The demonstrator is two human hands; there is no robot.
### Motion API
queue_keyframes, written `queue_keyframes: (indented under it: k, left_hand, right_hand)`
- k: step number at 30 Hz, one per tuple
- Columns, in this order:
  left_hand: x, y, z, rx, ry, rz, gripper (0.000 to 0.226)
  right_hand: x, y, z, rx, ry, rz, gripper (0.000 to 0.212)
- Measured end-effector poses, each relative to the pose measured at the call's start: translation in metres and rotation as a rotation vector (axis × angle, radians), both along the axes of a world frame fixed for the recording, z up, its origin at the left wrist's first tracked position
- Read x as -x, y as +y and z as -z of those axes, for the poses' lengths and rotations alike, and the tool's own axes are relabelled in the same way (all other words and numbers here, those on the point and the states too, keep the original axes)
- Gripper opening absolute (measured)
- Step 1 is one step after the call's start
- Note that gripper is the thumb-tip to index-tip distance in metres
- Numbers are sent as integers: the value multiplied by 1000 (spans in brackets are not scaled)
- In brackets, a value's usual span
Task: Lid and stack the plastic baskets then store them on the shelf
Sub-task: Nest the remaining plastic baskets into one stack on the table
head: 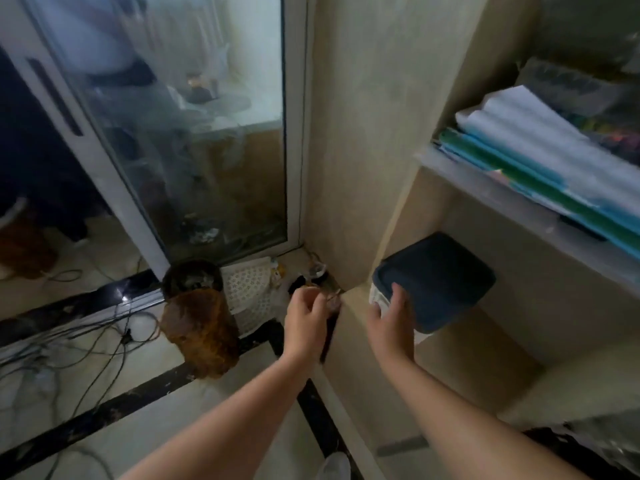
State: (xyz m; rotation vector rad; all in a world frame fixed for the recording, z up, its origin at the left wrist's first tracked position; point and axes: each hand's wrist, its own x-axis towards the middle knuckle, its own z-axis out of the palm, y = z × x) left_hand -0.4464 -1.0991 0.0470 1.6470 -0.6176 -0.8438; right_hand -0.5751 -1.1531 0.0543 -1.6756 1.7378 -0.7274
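A white plastic basket with a dark blue lid (440, 278) sits on the lower shelf (485, 344) of a beige wall niche, near its left front corner. My right hand (393, 318) rests on the basket's near left corner, thumb on the lid, fingers wrapped around the white side. My left hand (306, 315) hovers just left of the shelf's outer wall, fingers curled loosely with nothing clearly in them. Another white perforated basket (247, 289) lies on the floor by the glass door.
The upper shelf (491, 188) carries folders and papers (540, 157). On the floor to the left are a brown furry object (201, 336), a dark pot (192, 277), tangled cables (69, 344) and a sliding glass door (194, 126).
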Motion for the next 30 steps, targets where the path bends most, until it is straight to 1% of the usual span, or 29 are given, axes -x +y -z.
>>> queue_keyframes:
  k: [4,6,9,10,13,17,21,25,30]
  left_hand:
    - [-66,120,-12,64,-89,-264,13]
    - [-102,194,-13,49,-124,-434,13]
    - [-142,290,-14,24,-186,-638,13]
    - [-157,336,-15,8,-210,-737,13]
    - [-184,435,-23,-26,-277,-957,14]
    - [-198,549,-27,-114,-363,-1224,14]
    - [-206,633,-23,-222,-369,-1468,14]
    - [-222,690,-20,-290,-348,-1672,15]
    - [-266,733,-17,-370,-348,-1822,21]
  right_hand:
    - [-90,83,-14,-6,-45,-269,53]
    - [-143,142,-17,-55,-72,-436,49]
    - [-209,222,-18,-95,-113,-662,43]
    - [-237,263,-18,-95,-132,-777,41]
    - [-290,356,-24,-136,-180,-1032,38]
    - [-336,466,-27,-182,-220,-1296,32]
    - [-370,552,-27,-216,-213,-1506,24]
    - [-407,618,-24,-198,-190,-1687,11]
    - [-470,675,-17,-168,-164,-1870,15]
